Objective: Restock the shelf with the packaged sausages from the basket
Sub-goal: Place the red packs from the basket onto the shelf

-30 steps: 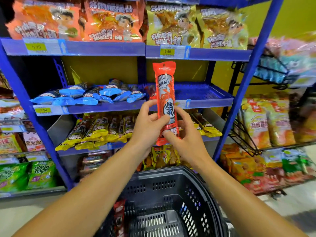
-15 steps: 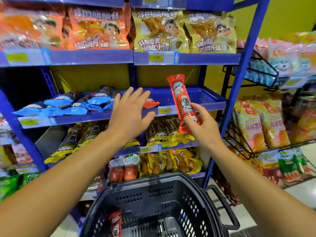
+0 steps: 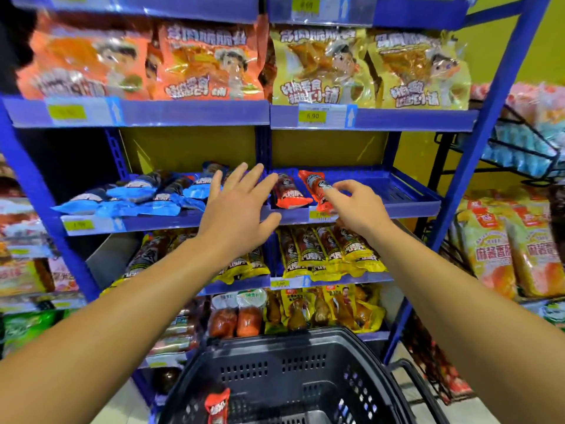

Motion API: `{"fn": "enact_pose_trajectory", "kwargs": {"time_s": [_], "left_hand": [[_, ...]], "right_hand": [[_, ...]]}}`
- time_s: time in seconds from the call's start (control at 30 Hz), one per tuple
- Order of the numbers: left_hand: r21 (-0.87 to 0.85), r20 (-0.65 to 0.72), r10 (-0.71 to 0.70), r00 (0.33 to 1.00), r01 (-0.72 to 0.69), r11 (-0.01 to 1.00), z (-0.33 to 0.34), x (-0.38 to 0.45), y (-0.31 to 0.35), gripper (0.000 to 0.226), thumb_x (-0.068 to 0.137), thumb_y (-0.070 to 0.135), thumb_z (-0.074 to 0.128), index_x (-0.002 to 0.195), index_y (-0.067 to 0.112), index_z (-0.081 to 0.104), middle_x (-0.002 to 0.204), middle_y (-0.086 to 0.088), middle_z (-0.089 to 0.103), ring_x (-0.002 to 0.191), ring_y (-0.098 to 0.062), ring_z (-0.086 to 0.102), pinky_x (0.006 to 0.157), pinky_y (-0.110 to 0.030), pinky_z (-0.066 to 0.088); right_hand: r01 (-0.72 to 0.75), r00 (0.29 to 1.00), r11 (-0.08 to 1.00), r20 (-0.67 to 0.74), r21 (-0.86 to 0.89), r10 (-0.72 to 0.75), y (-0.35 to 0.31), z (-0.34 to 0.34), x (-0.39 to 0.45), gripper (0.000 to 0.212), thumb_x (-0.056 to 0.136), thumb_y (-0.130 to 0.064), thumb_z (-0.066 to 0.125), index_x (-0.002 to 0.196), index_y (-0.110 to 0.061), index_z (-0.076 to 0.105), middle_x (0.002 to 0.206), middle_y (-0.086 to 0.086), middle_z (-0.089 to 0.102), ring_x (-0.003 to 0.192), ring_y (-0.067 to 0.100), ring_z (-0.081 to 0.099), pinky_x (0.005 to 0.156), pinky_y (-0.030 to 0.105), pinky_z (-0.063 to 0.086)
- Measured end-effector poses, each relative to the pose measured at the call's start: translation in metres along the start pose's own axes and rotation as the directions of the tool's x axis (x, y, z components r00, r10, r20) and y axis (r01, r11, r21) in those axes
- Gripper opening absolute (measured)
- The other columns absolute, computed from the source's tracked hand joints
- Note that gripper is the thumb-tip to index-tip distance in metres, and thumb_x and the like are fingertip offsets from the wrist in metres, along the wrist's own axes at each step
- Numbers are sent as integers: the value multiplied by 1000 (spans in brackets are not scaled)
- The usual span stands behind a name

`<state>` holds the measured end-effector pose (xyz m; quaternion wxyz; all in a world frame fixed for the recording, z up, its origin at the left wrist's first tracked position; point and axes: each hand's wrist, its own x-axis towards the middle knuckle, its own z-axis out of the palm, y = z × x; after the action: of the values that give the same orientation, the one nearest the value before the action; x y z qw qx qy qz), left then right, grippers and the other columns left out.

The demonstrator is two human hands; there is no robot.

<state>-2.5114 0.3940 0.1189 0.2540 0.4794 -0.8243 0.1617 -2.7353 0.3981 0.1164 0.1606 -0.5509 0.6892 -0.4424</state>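
right hand fingers pinch red sausage on shelf | left hand spread

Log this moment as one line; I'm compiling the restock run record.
step: placing | right hand: holds red sausage pack on blue shelf tray | left hand: open, empty | basket: one red pack left

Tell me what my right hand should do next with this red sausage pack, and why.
Probably let go and draw back. The right hand holds the red sausage pack already lying on the blue tray beside another red pack, and one more red pack waits in the basket.
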Motion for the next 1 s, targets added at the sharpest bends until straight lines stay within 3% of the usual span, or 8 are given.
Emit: {"fn": "enact_pose_trajectory", "kwargs": {"time_s": [0.13, 0.3, 0.4, 0.5, 0.63, 0.83, 0.9, 1.0], "left_hand": [[7, -3, -8, 1000, 8, 1000, 2, 3, -5, 65, 93, 49, 46, 152, 30, 24, 161, 1, 18, 149, -23, 10, 119, -53, 4], [19, -15, -1, 1000, 1, 1000, 7, 4, -9, 66, 93, 47, 48, 152, 29, 25, 161, -1, 17, 149, -25, 9, 119, -54, 3], [14, -26, 0, 1000, 0, 1000, 12, 5, -12, 66, 91, 47, 50, 151, 29, 28, 160, 0, 21, 149, -25, 12, 118, -55, 5], [9, -19, 1, 1000, -1, 1000, 14, 5, -15, 66, 91, 47, 50, 151, 29, 28, 160, 0, 22, 149, -25, 13, 118, -56, 5], [4, -16, -5, 1000, 5, 1000, 15, 5, -16, 65, 91, 47, 49, 150, 29, 29, 160, 1, 23, 149, -25, 12, 119, -56, 4], [1, -8, -11, 1000, 11, 1000, 10, 7, -15, 64, 93, 48, 47, 151, 31, 28, 160, 2, 21, 149, -24, 10, 119, -55, 3], [-5, -10, -12, 1000, 12, 1000, 8, 6, -13, 63, 93, 48, 47, 150, 31, 28, 160, 2, 21, 149, -24, 10, 119, -55, 3], [-9, -4, -15, 1000, 15, 1000, 5, 4, -11, 63, 93, 49, 46, 150, 31, 27, 160, 2, 21, 149, -24, 9, 119, -55, 3]], "right_hand": [[-40, 999, 994, 20, -104, 42, -7, 0, 13, 54, 77, -65, 52, 117, -32, 65, 108, 0, 71, 112, 25, 62, 97, 42, 49], [-18, 999, 955, -44, -296, 5, -10, 6, 22, 45, 87, -56, 49, 122, -33, 65, 126, 7, 60, 129, 35, 36, 99, 46, 39], [22, 1000, 976, -2, -215, -23, -7, 12, 25, 52, 84, -56, 44, 125, -31, 64, 116, 3, 69, 124, 33, 49, 99, 44, 44], [37, 999, 985, -11, -166, -40, -4, 14, 28, 44, 92, -46, 48, 128, -27, 64, 116, 3, 69, 115, 27, 57, 91, 37, 45], [55, 998, 981, 5, -187, -55, -5, 15, 30, 45, 93, -45, 49, 132, -26, 62, 121, 4, 68, 113, 25, 58, 90, 37, 46], [91, 996, 966, 36, -244, -85, -11, 12, 33, 42, 94, -42, 50, 132, -27, 62, 120, 3, 68, 92, 17, 52, 80, 31, 44], [123, 992, 966, 64, -227, -111, -14, 10, 30, 42, 94, -42, 51, 133, -28, 61, 128, 4, 64, 99, 19, 55, 84, 32, 45], [193, 970, 961, 185, -196, -157, -16, 4, 23, 49, 91, -40, 57, 139, -30, 54, 145, 2, 51, 127, 22, 50, 101, 35, 41]]}}
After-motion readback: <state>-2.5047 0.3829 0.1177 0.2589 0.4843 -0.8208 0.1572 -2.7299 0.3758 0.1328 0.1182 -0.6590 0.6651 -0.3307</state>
